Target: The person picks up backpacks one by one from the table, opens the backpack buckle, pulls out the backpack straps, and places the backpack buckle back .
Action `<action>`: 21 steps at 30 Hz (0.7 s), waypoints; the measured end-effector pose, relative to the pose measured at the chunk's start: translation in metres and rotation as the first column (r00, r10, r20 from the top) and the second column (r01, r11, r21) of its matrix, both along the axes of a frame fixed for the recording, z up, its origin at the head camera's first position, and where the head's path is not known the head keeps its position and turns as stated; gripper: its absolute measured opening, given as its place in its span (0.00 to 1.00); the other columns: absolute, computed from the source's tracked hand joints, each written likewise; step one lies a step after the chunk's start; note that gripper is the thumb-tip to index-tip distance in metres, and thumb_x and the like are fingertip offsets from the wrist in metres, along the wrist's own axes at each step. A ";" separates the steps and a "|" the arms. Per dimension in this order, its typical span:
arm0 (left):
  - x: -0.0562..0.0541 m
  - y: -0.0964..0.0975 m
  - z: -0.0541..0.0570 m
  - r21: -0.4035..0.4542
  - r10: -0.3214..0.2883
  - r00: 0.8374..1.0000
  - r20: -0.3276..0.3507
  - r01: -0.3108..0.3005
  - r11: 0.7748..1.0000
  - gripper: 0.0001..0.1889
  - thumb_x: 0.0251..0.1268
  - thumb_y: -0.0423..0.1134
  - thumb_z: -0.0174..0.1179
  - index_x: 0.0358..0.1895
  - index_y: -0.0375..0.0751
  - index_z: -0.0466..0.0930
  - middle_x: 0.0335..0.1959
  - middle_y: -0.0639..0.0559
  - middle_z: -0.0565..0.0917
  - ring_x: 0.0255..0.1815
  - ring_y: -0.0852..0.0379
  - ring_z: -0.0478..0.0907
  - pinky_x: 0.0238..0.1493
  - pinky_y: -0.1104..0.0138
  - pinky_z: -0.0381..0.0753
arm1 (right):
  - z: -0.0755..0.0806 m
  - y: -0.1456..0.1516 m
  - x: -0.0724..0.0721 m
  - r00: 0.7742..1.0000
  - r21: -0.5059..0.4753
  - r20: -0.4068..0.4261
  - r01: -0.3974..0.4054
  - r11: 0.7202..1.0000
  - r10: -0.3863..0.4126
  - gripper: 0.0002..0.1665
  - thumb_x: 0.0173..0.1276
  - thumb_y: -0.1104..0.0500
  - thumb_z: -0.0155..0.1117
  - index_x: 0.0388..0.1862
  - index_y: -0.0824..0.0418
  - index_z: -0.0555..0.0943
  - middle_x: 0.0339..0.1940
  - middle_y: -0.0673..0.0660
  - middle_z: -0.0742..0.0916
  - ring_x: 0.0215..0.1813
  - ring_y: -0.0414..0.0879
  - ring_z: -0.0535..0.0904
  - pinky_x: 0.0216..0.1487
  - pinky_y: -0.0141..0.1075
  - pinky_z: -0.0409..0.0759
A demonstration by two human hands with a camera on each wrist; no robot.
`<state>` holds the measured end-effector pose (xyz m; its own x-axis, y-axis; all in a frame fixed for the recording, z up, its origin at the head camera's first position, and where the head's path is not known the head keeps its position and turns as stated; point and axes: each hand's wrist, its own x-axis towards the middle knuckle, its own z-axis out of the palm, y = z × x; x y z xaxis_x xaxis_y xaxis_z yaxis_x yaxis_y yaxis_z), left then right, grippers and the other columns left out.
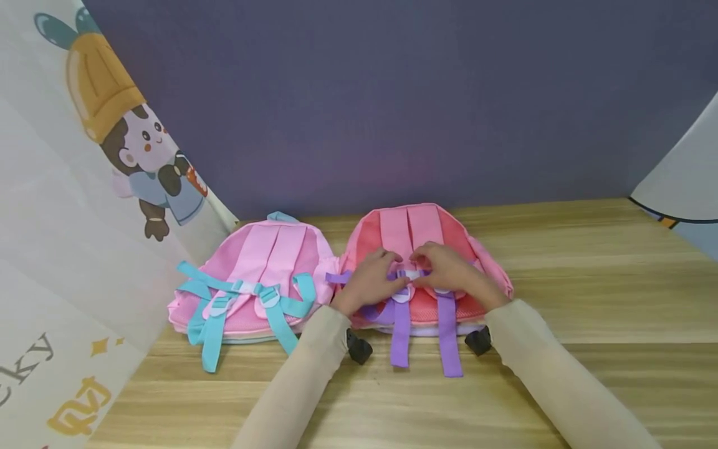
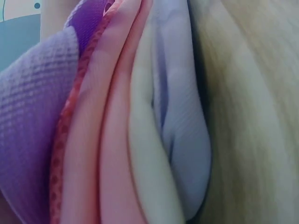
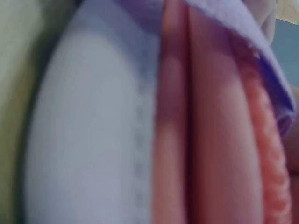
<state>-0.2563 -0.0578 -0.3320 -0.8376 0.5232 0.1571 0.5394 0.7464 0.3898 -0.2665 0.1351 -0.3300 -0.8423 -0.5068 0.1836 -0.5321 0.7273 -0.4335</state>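
A coral-pink backpack [image 1: 359, 249] lies with its shoulder straps up on the wooden table. Across its middle a white plastic buckle [image 1: 412, 274] joins purple webbing. My left hand [image 1: 370, 279] grips the buckle's left end with bent thumb and fingers, and my right hand [image 1: 451, 269] grips the right end. Two purple strap tails [image 1: 401, 337] hang down over the backpack's lower edge. Close up in the left wrist view are a purple strap [image 2: 37, 121] and the layered pink, cream and lavender edge [image 2: 182, 102]. A pale side panel [image 3: 93, 121] fills much of the right wrist view.
To the left, touching the coral one, lies a light pink backpack [image 1: 230, 249] with turquoise straps [image 1: 214, 337], its buckle fastened. A dark panel [image 1: 392, 106] stands behind the table [image 1: 589, 299]. A printed white curtain [image 1: 67, 249] borders the left side.
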 end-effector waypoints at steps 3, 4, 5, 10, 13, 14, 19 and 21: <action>-0.001 0.000 -0.001 0.036 -0.005 1.000 0.006 0.005 0.999 0.24 0.62 0.46 0.57 0.58 0.35 0.74 0.56 0.42 0.77 0.58 0.49 0.71 0.60 0.58 0.70 | -0.004 -0.001 -0.001 1.000 -0.036 0.001 -0.024 0.999 0.024 0.17 0.55 0.59 0.72 0.41 0.66 0.80 0.35 0.57 0.82 0.38 0.48 0.77 0.46 0.42 0.77; -0.001 0.000 -0.002 0.056 -0.008 1.000 0.003 0.008 0.998 0.23 0.62 0.45 0.58 0.57 0.35 0.75 0.56 0.42 0.77 0.58 0.49 0.71 0.61 0.58 0.70 | -0.005 0.000 -0.001 1.000 -0.046 -0.001 -0.032 0.998 0.032 0.15 0.55 0.60 0.72 0.39 0.65 0.80 0.33 0.56 0.81 0.37 0.47 0.76 0.44 0.41 0.77; -0.002 0.001 -0.002 0.073 -0.009 1.000 0.001 0.009 0.997 0.23 0.61 0.44 0.58 0.56 0.35 0.76 0.55 0.42 0.77 0.58 0.48 0.71 0.61 0.58 0.70 | -0.006 0.000 -0.001 0.999 -0.058 0.000 -0.037 0.998 0.037 0.13 0.55 0.61 0.72 0.37 0.65 0.80 0.32 0.56 0.81 0.36 0.47 0.76 0.42 0.40 0.76; -0.003 0.002 -0.005 0.154 -0.010 1.000 -0.026 0.014 0.988 0.19 0.58 0.39 0.61 0.52 0.35 0.80 0.49 0.42 0.81 0.52 0.49 0.74 0.56 0.60 0.72 | -0.009 0.000 0.000 0.999 -0.079 -0.013 -0.051 0.996 0.050 0.09 0.56 0.62 0.71 0.31 0.64 0.79 0.28 0.55 0.79 0.31 0.44 0.73 0.37 0.35 0.73; -0.002 0.004 -0.006 0.189 -0.009 1.000 -0.017 0.012 0.982 0.18 0.56 0.37 0.64 0.51 0.34 0.82 0.43 0.43 0.82 0.46 0.51 0.75 0.49 0.65 0.74 | -0.009 0.000 0.000 0.998 -0.076 -0.028 -0.057 0.995 0.055 0.09 0.57 0.61 0.71 0.32 0.63 0.79 0.27 0.54 0.79 0.30 0.42 0.72 0.36 0.34 0.72; -0.002 0.005 -0.006 0.198 -0.006 1.000 -0.006 0.008 0.980 0.18 0.55 0.37 0.65 0.50 0.34 0.82 0.42 0.43 0.82 0.44 0.52 0.75 0.47 0.66 0.74 | -0.009 0.000 0.000 0.998 -0.078 -0.031 -0.057 0.995 0.054 0.09 0.57 0.61 0.71 0.32 0.63 0.79 0.27 0.53 0.79 0.30 0.42 0.72 0.36 0.34 0.73; -0.001 0.008 -0.006 0.234 0.021 0.998 0.053 -0.033 0.972 0.17 0.56 0.36 0.66 0.49 0.34 0.83 0.40 0.44 0.81 0.42 0.54 0.75 0.42 0.70 0.75 | -0.006 0.001 0.000 0.997 -0.077 -0.058 -0.052 0.996 0.048 0.09 0.57 0.61 0.71 0.32 0.62 0.80 0.26 0.52 0.79 0.29 0.42 0.72 0.35 0.34 0.73; -0.001 0.009 -0.007 0.242 0.033 0.998 0.056 -0.046 0.969 0.15 0.56 0.35 0.66 0.47 0.35 0.83 0.39 0.45 0.82 0.41 0.54 0.75 0.41 0.71 0.75 | -0.006 0.002 0.000 0.996 -0.067 -0.071 -0.052 0.996 0.047 0.09 0.57 0.61 0.71 0.32 0.62 0.80 0.25 0.51 0.78 0.29 0.42 0.71 0.34 0.34 0.72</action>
<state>-0.2574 -0.0491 -0.3390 -0.8672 0.4407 0.2319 0.4858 0.6460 0.5888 -0.2664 0.1374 -0.3364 -0.8006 -0.5317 0.2761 -0.5970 0.6693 -0.4422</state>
